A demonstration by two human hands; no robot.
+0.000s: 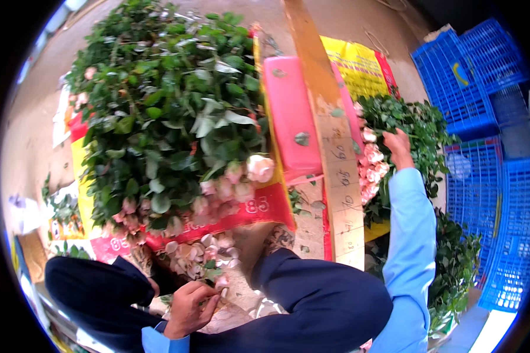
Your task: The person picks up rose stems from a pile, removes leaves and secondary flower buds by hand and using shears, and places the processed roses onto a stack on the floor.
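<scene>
My left hand [190,306] is low in the picture, above my lap, its thumb and fingers pinched around a small pink rose [221,281]. Loose pale petals [192,255] lie on the floor just beyond it. Out to the right, my right hand [397,145] reaches over a bundle of pink roses [372,165], touching its green stems and leaves [417,119]; whether the fingers grip a stem is unclear. A large heap of leafy roses [172,114] lies before me on a red and yellow printed sack [265,212], blooms towards me.
A wooden board [335,145] with handwritten measuring marks lies across a pink plastic container [291,119], between the two rose piles. Blue plastic crates [472,176] stand along the right. More leafy stems [455,260] lie by my right arm. My knees [318,291] flank the petals.
</scene>
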